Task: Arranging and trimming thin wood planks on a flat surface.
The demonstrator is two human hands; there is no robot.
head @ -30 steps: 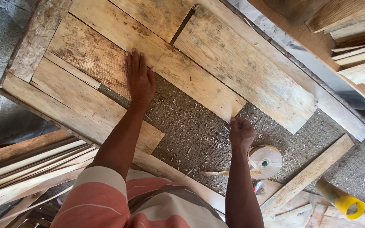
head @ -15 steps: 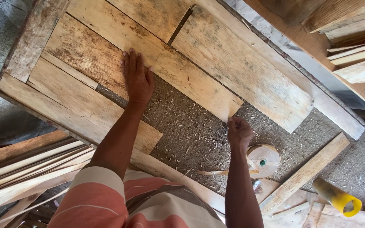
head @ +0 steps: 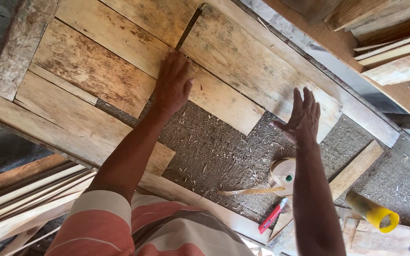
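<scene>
My left hand (head: 172, 81) lies flat, palm down, on a worn wooden plank (head: 134, 42) of a panel made of several boards. My right hand (head: 302, 116) is raised with its fingers spread, hovering over the lower end of the wide plank (head: 257, 66) to the right; it holds nothing. A dark gap (head: 189, 27) runs between two planks just above my left hand. Below the planks lies a rough, sawdust-covered surface (head: 214, 151).
A roll of pale edge tape (head: 281, 175) and a red pencil-like tool (head: 271, 215) lie beside my right forearm. A yellow-capped cylinder (head: 373, 213) rests at the lower right by a loose board (head: 354, 166). Stacked wooden strips (head: 20, 199) fill the lower left, more timber (head: 395, 57) the upper right.
My right hand has lifted off the sawdust surface and opened, moving up toward the wide plank. My left hand has slid up along its plank. The view has come closer.
</scene>
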